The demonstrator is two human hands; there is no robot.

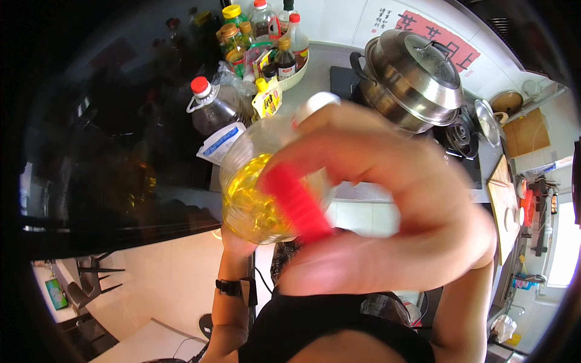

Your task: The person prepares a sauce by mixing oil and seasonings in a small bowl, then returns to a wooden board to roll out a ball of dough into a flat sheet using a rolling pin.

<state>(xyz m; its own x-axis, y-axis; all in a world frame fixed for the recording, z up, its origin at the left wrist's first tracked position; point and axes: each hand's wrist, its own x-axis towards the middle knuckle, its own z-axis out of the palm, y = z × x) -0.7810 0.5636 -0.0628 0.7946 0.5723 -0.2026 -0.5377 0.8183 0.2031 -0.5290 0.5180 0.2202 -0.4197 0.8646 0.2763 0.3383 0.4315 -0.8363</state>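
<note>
A large clear plastic bottle of yellow oil is held up in front of my body, tilted. My left hand grips it from the far side and below, with most of the fingers hidden behind it. Close to the camera and blurred, my right hand pinches a ridged red cap between thumb and index finger. The cap overlaps the bottle in view, and I cannot tell whether it sits on the neck. Behind my right knuckles shows a white rounded object, partly covered.
A lidded steel pot stands on the stove at the back right. Sauce bottles fill a cream basket; a red-capped jug, a yellow pouch and a white packet stand nearby. A glossy black panel borders the left.
</note>
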